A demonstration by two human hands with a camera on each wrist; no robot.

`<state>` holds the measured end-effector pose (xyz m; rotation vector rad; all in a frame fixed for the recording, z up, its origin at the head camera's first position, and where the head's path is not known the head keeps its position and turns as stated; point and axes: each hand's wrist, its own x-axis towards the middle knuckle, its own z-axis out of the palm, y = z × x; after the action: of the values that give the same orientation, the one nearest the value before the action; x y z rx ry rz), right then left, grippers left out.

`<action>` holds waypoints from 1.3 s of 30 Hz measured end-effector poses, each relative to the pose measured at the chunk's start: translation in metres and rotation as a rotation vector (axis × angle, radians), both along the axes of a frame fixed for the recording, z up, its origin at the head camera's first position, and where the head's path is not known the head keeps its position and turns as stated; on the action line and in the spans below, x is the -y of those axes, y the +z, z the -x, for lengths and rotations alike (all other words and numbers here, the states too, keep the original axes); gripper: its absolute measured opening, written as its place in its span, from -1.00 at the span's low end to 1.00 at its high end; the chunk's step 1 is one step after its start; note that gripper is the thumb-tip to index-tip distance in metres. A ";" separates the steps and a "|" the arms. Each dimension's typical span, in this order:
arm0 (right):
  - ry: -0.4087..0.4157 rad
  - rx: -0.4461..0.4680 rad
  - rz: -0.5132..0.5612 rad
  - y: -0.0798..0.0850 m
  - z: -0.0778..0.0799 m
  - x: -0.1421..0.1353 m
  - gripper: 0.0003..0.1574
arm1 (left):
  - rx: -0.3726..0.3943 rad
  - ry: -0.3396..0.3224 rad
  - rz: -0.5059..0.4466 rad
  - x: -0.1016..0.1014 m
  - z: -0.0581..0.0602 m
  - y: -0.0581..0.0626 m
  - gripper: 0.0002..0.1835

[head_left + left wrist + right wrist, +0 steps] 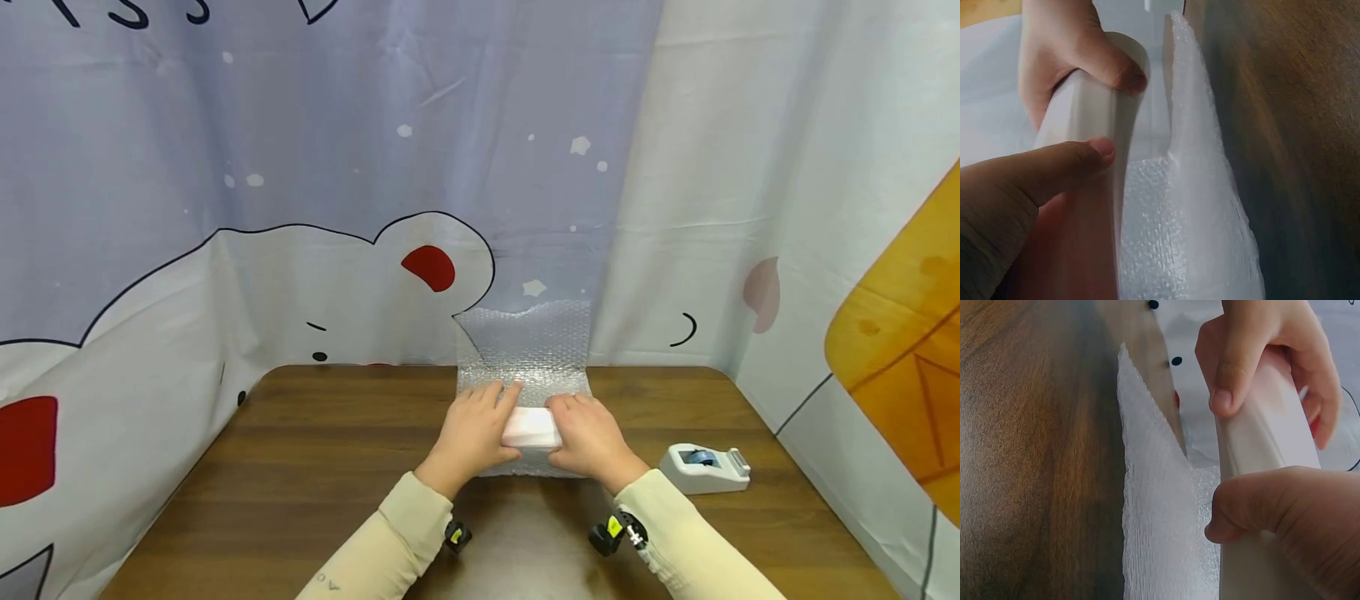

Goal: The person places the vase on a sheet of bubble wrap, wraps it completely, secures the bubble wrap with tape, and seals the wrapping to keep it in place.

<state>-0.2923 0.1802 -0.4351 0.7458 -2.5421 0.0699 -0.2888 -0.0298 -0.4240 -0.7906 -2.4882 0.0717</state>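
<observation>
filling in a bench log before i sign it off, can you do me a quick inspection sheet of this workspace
surface: brown wood-grain table
job's things: white object held over bubble wrap; whether they touch is unclear
clutter: white tape dispenser, to the right of the right hand
grippers: bare hands; left hand and right hand grip opposite ends of the white object
cables: nothing seen
surroundings: printed curtain behind the table
</observation>
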 end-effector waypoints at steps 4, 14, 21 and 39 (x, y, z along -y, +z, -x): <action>0.023 -0.020 0.004 -0.001 0.002 0.001 -0.25 | -0.015 0.003 0.028 0.001 0.001 -0.002 -0.21; 0.029 -0.035 -0.035 -0.005 0.002 0.000 -0.26 | 0.001 -0.034 0.029 0.005 0.007 -0.017 -0.28; 0.022 0.016 -0.059 -0.010 0.001 0.000 -0.24 | 0.044 -0.031 -0.001 0.004 0.010 -0.030 -0.31; -0.005 0.084 -0.076 -0.026 0.006 -0.005 -0.22 | 0.126 -0.025 -0.025 0.001 0.019 -0.053 -0.28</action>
<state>-0.2979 0.1851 -0.4610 0.7808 -2.6385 0.0035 -0.3082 -0.0306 -0.4775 -0.8396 -2.5909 -0.0184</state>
